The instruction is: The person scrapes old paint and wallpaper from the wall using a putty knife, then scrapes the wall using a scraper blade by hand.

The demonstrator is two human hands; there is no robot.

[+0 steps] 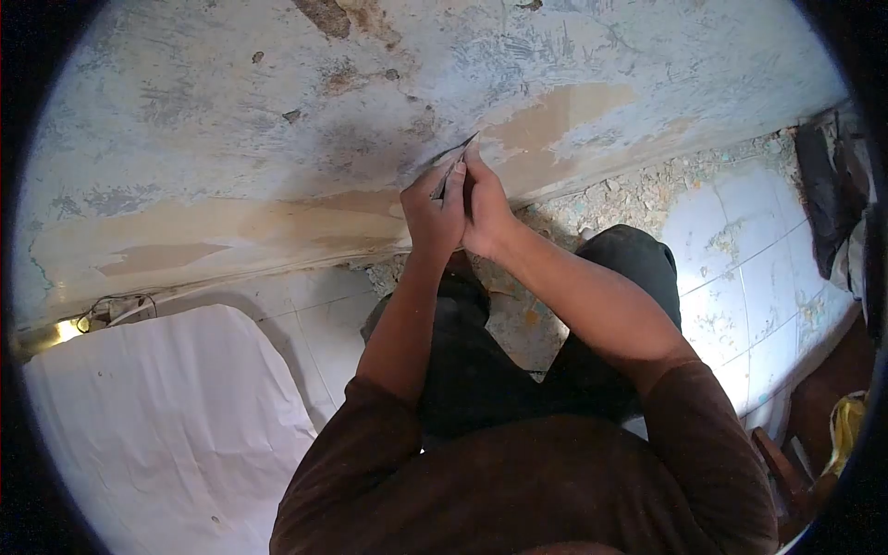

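My left hand [434, 208] and my right hand [486, 202] are pressed together against the peeling wall [231, 120]. Both are closed around a thin, dark scraper [453, 152], seen nearly edge-on. Its blade meets the wall surface, and most of its handle is hidden inside my fingers. Right beside the blade, a bare tan patch [555, 116] shows where the pale coating is gone. More tan wall shows low down to the left of my hands.
Flaked debris [638, 199] lies along the wall's foot at right, on white floor tiles [768, 268]. A large white sheet [176, 416] covers the floor at left, near a small lit lamp [69, 328] with wires. Dark cloth [819, 194] sits at far right.
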